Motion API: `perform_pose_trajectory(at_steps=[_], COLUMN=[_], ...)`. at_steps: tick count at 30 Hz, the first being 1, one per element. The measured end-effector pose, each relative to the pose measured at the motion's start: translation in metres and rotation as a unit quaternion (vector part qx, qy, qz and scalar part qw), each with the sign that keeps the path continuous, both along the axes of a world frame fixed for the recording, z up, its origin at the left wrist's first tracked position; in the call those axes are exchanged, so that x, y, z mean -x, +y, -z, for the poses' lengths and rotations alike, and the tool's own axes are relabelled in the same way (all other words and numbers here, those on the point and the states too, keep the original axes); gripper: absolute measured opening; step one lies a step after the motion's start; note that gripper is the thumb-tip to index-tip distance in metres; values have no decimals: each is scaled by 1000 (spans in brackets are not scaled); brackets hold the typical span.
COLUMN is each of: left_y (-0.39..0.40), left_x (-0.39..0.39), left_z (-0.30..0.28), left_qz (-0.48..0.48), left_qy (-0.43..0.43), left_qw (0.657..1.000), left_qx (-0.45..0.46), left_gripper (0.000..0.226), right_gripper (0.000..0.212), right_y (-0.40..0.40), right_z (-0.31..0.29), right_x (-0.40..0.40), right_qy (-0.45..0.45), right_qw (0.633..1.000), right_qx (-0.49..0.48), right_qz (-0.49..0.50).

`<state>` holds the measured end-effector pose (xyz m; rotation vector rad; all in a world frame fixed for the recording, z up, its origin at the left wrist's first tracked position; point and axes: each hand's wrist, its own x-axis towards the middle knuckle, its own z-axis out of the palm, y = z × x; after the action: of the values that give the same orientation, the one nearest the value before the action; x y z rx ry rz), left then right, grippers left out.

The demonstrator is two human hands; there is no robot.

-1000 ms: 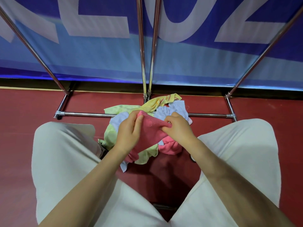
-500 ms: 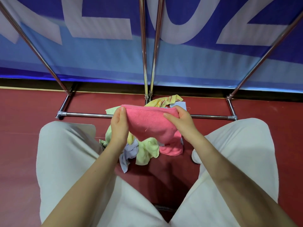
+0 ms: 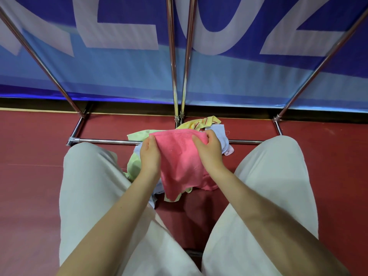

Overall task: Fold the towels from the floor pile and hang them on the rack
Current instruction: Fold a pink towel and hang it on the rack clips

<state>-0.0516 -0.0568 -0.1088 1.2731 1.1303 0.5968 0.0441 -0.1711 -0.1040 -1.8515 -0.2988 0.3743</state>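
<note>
Pretty tight spot: the rack's floor bar (image 3: 103,140) and twin center poles (image 3: 180,76) block the way just past the towel pile (image 3: 137,168), knees (image 3: 87,176) boxing both sides; red floor (image 3: 35,148) stays open outside.

Two bare forearms with no sleeves in view, left hand (image 3: 149,156) and right hand (image 3: 209,149) without rings, watch or gloves, short plain nails, loose off-white trousers (image 3: 278,196) of soft matte cloth over both thighs, faintly creased
</note>
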Motion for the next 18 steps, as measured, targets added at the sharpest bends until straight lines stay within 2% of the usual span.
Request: perform_pose_trajectory(at_steps=[3,5,10,14,18], left_y=[-11,-18,-34,-35,-26], left_x=[-4,-7,-12,-14,-14], left_z=[-4,-8,-13,-12,-13], left_qz=[-1,1,51,60,31], left_qy=[10,-13,-37,-56,-73], left_qw=[1000,1000,997,996,997], left_qx=[20,24,-36,-24,9], left_gripper=[39,37,27,28,32], right_gripper=[31,33,30,31,26], right_y=[10,16,28,32,33], right_z=[2,0,-2,-3,-7], right_x=[9,14,20,18,22], right_qy=[33,56,97,86,50], right_qw=[999,998,993,993,993], right_qx=[-12,-22,-66,-79,-80], right_qz=[-6,-12,-9,-12,-69])
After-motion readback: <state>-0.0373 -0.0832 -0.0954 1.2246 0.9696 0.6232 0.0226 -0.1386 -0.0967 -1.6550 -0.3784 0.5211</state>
